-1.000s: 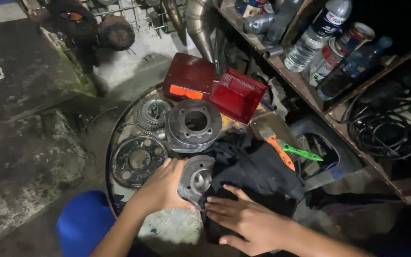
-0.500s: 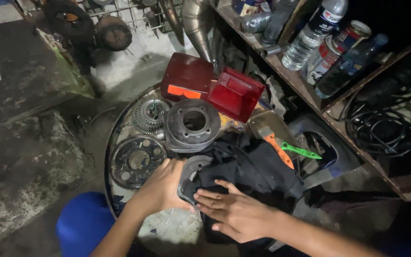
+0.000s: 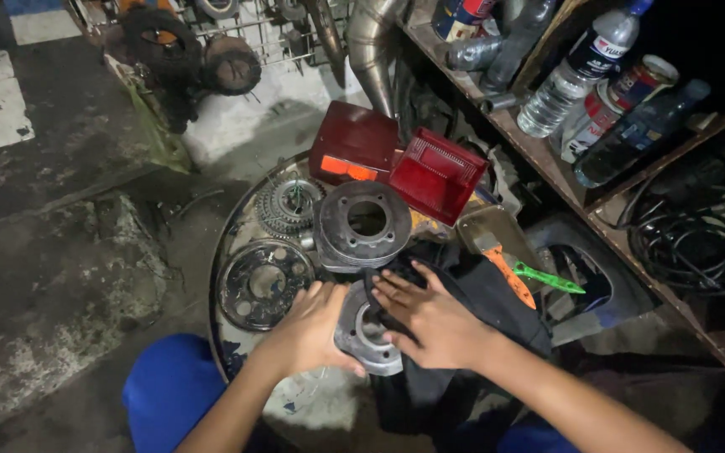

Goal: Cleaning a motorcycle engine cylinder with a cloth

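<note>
Steadying the grey round finned metal cylinder part on the round metal surface, your left hand grips its rim while your right hand lies open and flat, so press evenly beside the black cloth.

Ahead, a finned cylinder and sprocket block the way; bare tray lies nearer.

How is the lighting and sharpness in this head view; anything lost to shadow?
Head view: lit from above, centre bright; left hand, right hand and round metal part are sharp; black cloth loses detail; shelf recess at upper right is nearly black.
</note>
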